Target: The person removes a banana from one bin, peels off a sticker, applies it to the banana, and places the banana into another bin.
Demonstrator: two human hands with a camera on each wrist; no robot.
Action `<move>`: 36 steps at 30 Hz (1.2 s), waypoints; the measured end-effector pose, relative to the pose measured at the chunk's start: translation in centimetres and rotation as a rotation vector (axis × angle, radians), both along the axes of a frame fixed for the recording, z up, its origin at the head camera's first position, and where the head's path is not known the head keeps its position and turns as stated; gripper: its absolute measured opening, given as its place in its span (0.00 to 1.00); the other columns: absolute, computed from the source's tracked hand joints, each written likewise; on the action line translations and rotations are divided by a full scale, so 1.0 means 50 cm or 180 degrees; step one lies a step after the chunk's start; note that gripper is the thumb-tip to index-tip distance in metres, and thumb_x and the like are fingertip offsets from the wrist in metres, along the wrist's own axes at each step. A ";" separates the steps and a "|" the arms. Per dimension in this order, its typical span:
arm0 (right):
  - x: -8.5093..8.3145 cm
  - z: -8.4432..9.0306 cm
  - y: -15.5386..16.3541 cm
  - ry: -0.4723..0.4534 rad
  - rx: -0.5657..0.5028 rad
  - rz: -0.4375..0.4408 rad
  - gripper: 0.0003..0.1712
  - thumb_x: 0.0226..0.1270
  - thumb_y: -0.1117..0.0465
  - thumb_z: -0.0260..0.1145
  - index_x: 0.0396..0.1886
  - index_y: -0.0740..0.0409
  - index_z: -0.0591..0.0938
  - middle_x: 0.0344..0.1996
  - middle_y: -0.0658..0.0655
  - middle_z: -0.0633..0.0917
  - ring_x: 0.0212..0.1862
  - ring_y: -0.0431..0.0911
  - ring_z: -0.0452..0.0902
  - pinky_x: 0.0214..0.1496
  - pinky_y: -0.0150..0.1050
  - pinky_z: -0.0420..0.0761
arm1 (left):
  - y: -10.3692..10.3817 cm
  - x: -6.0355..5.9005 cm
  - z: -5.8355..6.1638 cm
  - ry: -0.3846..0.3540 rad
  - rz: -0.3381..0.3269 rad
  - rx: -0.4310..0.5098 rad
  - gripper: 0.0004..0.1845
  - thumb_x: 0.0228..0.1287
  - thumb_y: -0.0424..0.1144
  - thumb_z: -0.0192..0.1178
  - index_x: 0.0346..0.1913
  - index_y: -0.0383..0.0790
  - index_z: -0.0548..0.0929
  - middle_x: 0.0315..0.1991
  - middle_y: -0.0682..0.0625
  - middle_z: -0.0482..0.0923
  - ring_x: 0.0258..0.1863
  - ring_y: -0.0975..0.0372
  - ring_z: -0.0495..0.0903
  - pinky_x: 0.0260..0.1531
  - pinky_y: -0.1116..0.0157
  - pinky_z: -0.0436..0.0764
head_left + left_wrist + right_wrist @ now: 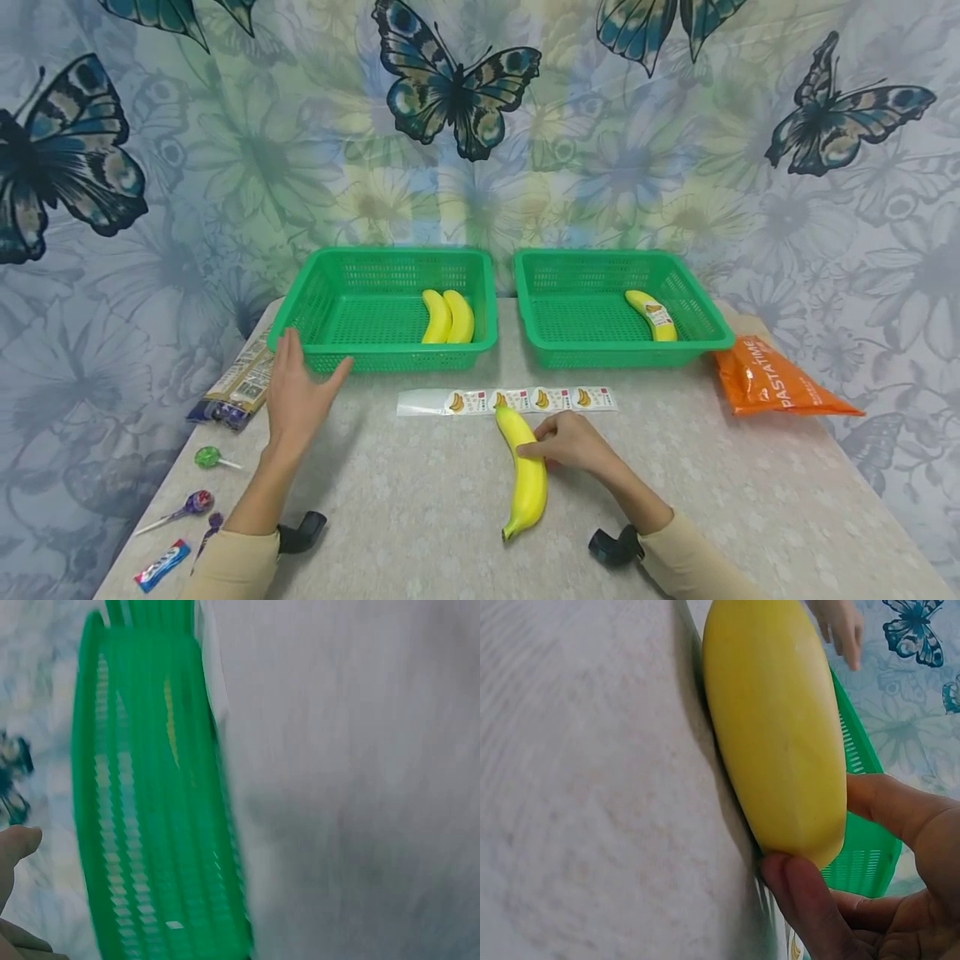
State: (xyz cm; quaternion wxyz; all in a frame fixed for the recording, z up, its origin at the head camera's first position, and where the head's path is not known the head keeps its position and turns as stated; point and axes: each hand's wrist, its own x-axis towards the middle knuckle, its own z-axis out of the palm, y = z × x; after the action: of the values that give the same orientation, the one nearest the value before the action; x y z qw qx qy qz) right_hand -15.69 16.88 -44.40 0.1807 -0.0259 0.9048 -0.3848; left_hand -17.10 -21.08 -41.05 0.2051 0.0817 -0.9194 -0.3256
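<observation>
The right hand [573, 442] pinches a banana [525, 471] near its upper end, thumb and fingers curled round the fruit; the right wrist view shows the fingertips pressed against the yellow skin. The banana lies flat on the bench [420, 500], its top end touching a sticker strip [510, 401] at twelve o'clock from it. The left hand [296, 396] hovers wide and flat, fingers spread, holding nothing, just in front of the left basket [300, 312].

As a judgement, the step in hand looks like labelling: the banana is bare, while the one in the right basket [712, 321] carries a sticker. The next move would call for steadying the fruit with one hand and peeling a label with the other, so the free left hand would have to travel toward three o'clock to reach the strip.

Counts:
- Bananas: four. One on the bench, two side by side [447, 317] in the left basket, and one [652, 315] in the right basket.
- Baskets: two, green, side by side at the far edge of the bench.
- Sticker strip: one, with five banana labels showing on it.
- Orange packet [772, 383]: one, at four o'clock from the right basket.
- Lollipops: at least two, a green [207, 457] and a purple [197, 502], at nine o'clock from the left forearm.
- Flat wrapper [240, 383]: one, left of the left basket.
- Small sweet [161, 564]: one, near the front left corner.
</observation>
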 end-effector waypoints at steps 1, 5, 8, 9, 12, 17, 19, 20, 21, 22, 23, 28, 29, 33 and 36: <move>0.000 0.000 0.000 0.0004 0.0009 0.0004 0.23 0.46 0.47 0.79 0.36 0.59 0.88 0.23 0.51 0.85 0.22 0.43 0.79 0.25 0.33 0.76 | 0.015 0.011 0.003 0.0005 -0.0095 -0.0037 0.53 0.62 0.53 0.64 0.76 0.28 0.46 0.77 0.32 0.46 0.77 0.40 0.46 0.72 0.40 0.53; 0.001 0.000 -0.001 0.0006 0.0056 0.0006 0.24 0.46 0.46 0.79 0.36 0.59 0.88 0.21 0.51 0.84 0.22 0.43 0.79 0.25 0.33 0.75 | 0.072 0.049 0.004 -0.0043 -0.0567 -0.0286 0.52 0.60 0.53 0.66 0.74 0.24 0.51 0.76 0.31 0.46 0.76 0.39 0.47 0.70 0.38 0.57; 0.001 0.001 -0.001 -0.0011 0.0045 -0.0025 0.24 0.46 0.46 0.79 0.36 0.59 0.88 0.21 0.51 0.84 0.22 0.43 0.79 0.25 0.33 0.76 | 0.108 0.064 -0.007 -0.0168 -0.0960 -0.0529 0.51 0.60 0.54 0.66 0.73 0.24 0.54 0.76 0.31 0.49 0.76 0.40 0.49 0.69 0.39 0.60; 0.000 0.001 -0.001 -0.0021 0.0030 -0.0038 0.23 0.46 0.47 0.79 0.36 0.59 0.88 0.21 0.51 0.84 0.22 0.43 0.80 0.24 0.33 0.77 | 0.118 0.067 -0.011 -0.0215 -0.1072 -0.0598 0.51 0.60 0.55 0.66 0.73 0.24 0.54 0.76 0.31 0.50 0.76 0.41 0.51 0.69 0.40 0.62; -0.001 0.002 -0.001 -0.0041 -0.0006 -0.0066 0.23 0.47 0.47 0.79 0.37 0.60 0.88 0.21 0.51 0.85 0.22 0.43 0.80 0.25 0.33 0.78 | 0.141 0.069 -0.027 -0.0358 -0.1328 -0.0703 0.51 0.60 0.58 0.64 0.74 0.28 0.54 0.76 0.34 0.52 0.76 0.44 0.53 0.68 0.42 0.66; -0.001 0.002 -0.002 -0.0048 -0.0018 -0.0066 0.24 0.47 0.47 0.79 0.37 0.60 0.88 0.20 0.50 0.84 0.22 0.43 0.80 0.25 0.33 0.77 | 0.165 0.062 -0.052 -0.0490 -0.1535 -0.0699 0.52 0.59 0.62 0.63 0.75 0.31 0.54 0.77 0.38 0.52 0.76 0.46 0.54 0.67 0.43 0.68; -0.001 0.002 -0.002 -0.0038 -0.0023 -0.0040 0.24 0.47 0.47 0.79 0.37 0.60 0.88 0.20 0.51 0.84 0.22 0.43 0.80 0.24 0.33 0.77 | 0.173 0.056 -0.063 -0.0541 -0.1630 -0.0758 0.53 0.59 0.62 0.62 0.75 0.30 0.55 0.76 0.37 0.52 0.76 0.46 0.55 0.67 0.44 0.68; 0.000 0.002 -0.002 -0.0033 -0.0023 -0.0027 0.24 0.47 0.47 0.79 0.37 0.60 0.88 0.20 0.51 0.84 0.22 0.43 0.80 0.24 0.33 0.77 | 0.176 0.054 -0.069 -0.0575 -0.1678 -0.0806 0.53 0.59 0.63 0.62 0.74 0.29 0.55 0.76 0.36 0.53 0.75 0.45 0.55 0.67 0.44 0.68; 0.000 0.003 -0.002 -0.0030 -0.0028 -0.0017 0.24 0.47 0.47 0.79 0.37 0.60 0.88 0.19 0.51 0.84 0.22 0.43 0.80 0.24 0.33 0.77 | 0.179 0.052 -0.074 -0.0625 -0.1732 -0.0850 0.53 0.59 0.63 0.62 0.74 0.28 0.56 0.76 0.36 0.52 0.75 0.45 0.55 0.68 0.45 0.67; 0.001 0.003 -0.002 -0.0027 -0.0026 -0.0007 0.24 0.47 0.47 0.79 0.37 0.60 0.88 0.19 0.51 0.84 0.21 0.43 0.80 0.24 0.33 0.77 | 0.181 0.048 -0.080 -0.0665 -0.1787 -0.0893 0.53 0.59 0.63 0.62 0.74 0.28 0.56 0.76 0.35 0.52 0.75 0.45 0.55 0.69 0.45 0.66; 0.001 0.003 -0.001 -0.0025 -0.0029 0.0002 0.25 0.47 0.46 0.78 0.37 0.60 0.88 0.19 0.51 0.84 0.21 0.43 0.80 0.24 0.33 0.76 | 0.183 0.045 -0.086 -0.0692 -0.1844 -0.0942 0.53 0.59 0.62 0.62 0.73 0.26 0.57 0.75 0.33 0.53 0.75 0.44 0.55 0.70 0.46 0.64; 0.003 0.002 0.000 -0.0054 -0.0024 0.0025 0.25 0.47 0.45 0.78 0.38 0.60 0.87 0.18 0.52 0.83 0.22 0.44 0.80 0.24 0.33 0.76 | 0.185 0.031 -0.110 -0.0834 -0.2102 -0.1149 0.52 0.58 0.61 0.64 0.72 0.24 0.58 0.74 0.30 0.54 0.75 0.42 0.54 0.73 0.45 0.58; 0.003 0.002 0.000 -0.0062 -0.0026 0.0024 0.26 0.47 0.45 0.78 0.38 0.60 0.87 0.18 0.52 0.83 0.22 0.44 0.80 0.24 0.33 0.76 | 0.184 0.028 -0.114 -0.0847 -0.2143 -0.1192 0.52 0.59 0.61 0.64 0.72 0.24 0.59 0.74 0.30 0.54 0.75 0.42 0.54 0.73 0.45 0.58; 0.001 0.003 0.002 -0.0068 -0.0021 0.0028 0.25 0.47 0.45 0.78 0.38 0.60 0.87 0.18 0.52 0.83 0.22 0.44 0.80 0.24 0.33 0.76 | 0.181 0.019 -0.125 -0.0901 -0.2241 -0.1257 0.52 0.60 0.62 0.62 0.73 0.25 0.58 0.74 0.31 0.53 0.75 0.43 0.53 0.74 0.46 0.57; 0.000 0.004 0.003 -0.0069 -0.0015 0.0023 0.25 0.47 0.45 0.78 0.37 0.60 0.87 0.18 0.52 0.83 0.22 0.44 0.80 0.24 0.33 0.76 | 0.179 0.013 -0.130 -0.0926 -0.2257 -0.1287 0.52 0.60 0.63 0.61 0.73 0.26 0.58 0.75 0.32 0.53 0.76 0.43 0.53 0.74 0.46 0.57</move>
State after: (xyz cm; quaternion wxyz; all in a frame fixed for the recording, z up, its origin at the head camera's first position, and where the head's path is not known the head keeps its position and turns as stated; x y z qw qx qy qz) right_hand -15.66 17.01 -44.21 0.1918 -0.0254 0.9018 -0.3865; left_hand -16.44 -12.13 -47.54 -0.0393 -0.2359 -0.9552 -0.1743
